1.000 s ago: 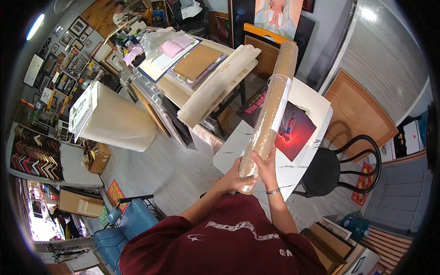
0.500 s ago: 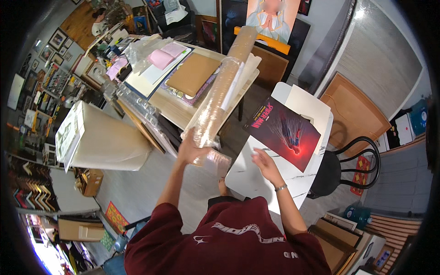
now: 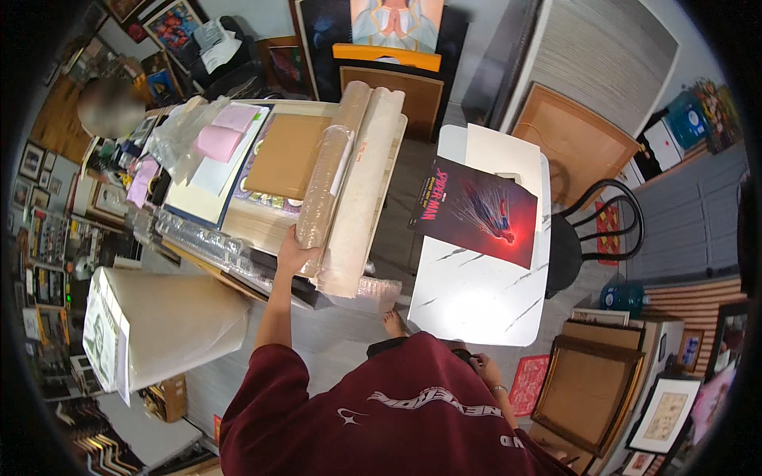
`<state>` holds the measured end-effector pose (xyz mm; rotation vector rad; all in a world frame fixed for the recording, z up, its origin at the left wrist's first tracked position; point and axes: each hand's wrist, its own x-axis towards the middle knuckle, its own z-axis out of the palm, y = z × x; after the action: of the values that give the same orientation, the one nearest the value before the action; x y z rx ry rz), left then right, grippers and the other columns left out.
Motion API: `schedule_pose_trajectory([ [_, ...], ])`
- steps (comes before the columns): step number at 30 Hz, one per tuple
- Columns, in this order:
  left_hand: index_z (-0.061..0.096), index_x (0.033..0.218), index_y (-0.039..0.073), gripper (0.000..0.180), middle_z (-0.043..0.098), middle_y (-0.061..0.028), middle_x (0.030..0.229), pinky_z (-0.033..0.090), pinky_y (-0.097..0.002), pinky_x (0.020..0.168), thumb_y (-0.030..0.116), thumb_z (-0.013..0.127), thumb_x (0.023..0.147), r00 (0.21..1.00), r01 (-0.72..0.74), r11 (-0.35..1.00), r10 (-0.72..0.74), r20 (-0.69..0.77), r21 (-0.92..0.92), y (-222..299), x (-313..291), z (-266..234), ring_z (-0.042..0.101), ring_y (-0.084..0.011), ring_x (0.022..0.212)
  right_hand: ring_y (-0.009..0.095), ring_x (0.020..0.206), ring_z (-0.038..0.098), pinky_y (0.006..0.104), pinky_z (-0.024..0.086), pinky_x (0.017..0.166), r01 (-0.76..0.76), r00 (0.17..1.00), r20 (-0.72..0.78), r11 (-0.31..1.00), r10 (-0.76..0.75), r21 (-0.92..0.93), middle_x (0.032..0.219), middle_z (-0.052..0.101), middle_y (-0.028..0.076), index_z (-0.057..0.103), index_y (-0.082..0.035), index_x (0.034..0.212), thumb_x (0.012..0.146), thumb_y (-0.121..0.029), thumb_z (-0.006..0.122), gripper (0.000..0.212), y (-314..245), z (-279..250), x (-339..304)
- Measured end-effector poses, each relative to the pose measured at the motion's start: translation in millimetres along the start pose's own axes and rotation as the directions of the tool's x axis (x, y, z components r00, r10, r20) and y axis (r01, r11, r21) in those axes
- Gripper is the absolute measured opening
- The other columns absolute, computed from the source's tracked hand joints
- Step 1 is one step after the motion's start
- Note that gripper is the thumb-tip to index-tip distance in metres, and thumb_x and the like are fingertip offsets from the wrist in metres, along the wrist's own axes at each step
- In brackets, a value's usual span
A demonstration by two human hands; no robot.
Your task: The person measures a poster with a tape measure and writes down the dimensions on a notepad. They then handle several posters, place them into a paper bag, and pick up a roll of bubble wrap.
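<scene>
My left hand (image 3: 297, 252) is closed round the near end of a long bubble-wrapped roll (image 3: 327, 170). That roll lies slanting along the right side of the wooden table (image 3: 262, 226). Beside it, on its right, rests a cream paper roll (image 3: 361, 190) of similar length. Down at my waist, my right hand (image 3: 485, 370) has its fingers curled against something dark, and my shirt partly hides the spot. A dark poster with a red glow and a leaping figure (image 3: 480, 214) lies on the white marble-patterned table (image 3: 476, 309), overlapping a cream sheet (image 3: 504, 151).
A brown cardboard piece (image 3: 290, 155), pink papers (image 3: 226, 131) and plastic wrap cover the wooden table. A large wrapped bundle (image 3: 175, 317) stands at left. A black chair (image 3: 567, 246) is right of the white table. Frames (image 3: 587, 389) lean at lower right. Another person is at far left.
The bubble-wrapped roll now lies lower on the wooden table, left of the cream roll. My right hand has dropped from above the white table to my waist. The view has turned.
</scene>
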<state>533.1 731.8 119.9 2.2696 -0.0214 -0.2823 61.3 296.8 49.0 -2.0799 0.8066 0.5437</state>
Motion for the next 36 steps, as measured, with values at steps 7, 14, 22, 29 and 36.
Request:
schedule_pose_trajectory([
  [7,0.041,0.134,-0.008,0.087,0.059,-0.0184,0.124,0.049,-0.0366,0.097,0.025,0.09,0.07,0.988,-0.11,0.936,0.138,0.062,-0.334,-28,31,-1,0.058,-0.0257,0.113,0.039,0.098,0.069,0.0444,0.053,0.085,-0.155,0.984,-0.07,0.98,0.164,0.125,0.105,0.071,0.024,0.068,-0.001,0.115,0.095,-0.042,0.059,0.046,39,41,-15],
  [14,0.028,0.149,-0.006,0.094,0.045,-0.0229,0.144,0.038,-0.0406,0.111,0.024,0.084,0.079,0.987,-0.09,0.952,0.124,0.1,-0.291,-52,31,4,0.047,-0.0329,0.129,0.037,0.101,0.068,0.0423,0.052,0.089,-0.247,0.966,-0.036,0.959,0.254,0.142,0.108,0.071,0.022,0.066,0.001,0.117,0.095,-0.041,0.057,0.048,36,19,-27],
  [22,0.052,0.132,-0.009,0.065,0.056,-0.0265,0.131,0.043,-0.0419,0.106,0.037,0.074,0.091,0.764,-0.242,0.959,0.28,-0.581,0.145,-18,28,11,0.055,-0.0362,0.12,0.043,0.097,0.067,0.0478,0.052,0.087,-0.355,0.876,-0.238,0.895,0.419,0.27,0.098,0.07,0.026,0.066,0.001,0.102,0.091,-0.035,0.059,0.038,68,13,-76],
  [29,0.059,0.126,-0.005,0.049,0.063,-0.0207,0.125,0.046,-0.0413,0.104,0.036,0.063,0.099,0.731,-0.345,0.903,0.429,-0.531,0.255,118,-48,67,0.06,-0.0343,0.116,0.043,0.101,0.065,0.0508,0.052,0.087,-0.544,0.651,-0.406,0.767,0.642,0.34,0.102,0.069,0.024,0.058,-0.004,0.115,0.085,-0.023,0.066,0.036,196,-21,-105],
  [36,0.049,0.138,0.001,0.049,0.065,-0.0205,0.124,0.044,-0.0413,0.103,0.032,0.061,0.1,0.839,-0.358,0.918,0.396,-0.373,0.17,268,-153,217,0.065,-0.029,0.109,0.044,0.106,0.058,0.0499,0.049,0.088,-0.519,0.142,-0.885,0.795,0.442,0.314,0.114,0.057,0.028,0.049,0.004,0.122,0.09,-0.024,0.063,0.045,406,-276,-137],
])
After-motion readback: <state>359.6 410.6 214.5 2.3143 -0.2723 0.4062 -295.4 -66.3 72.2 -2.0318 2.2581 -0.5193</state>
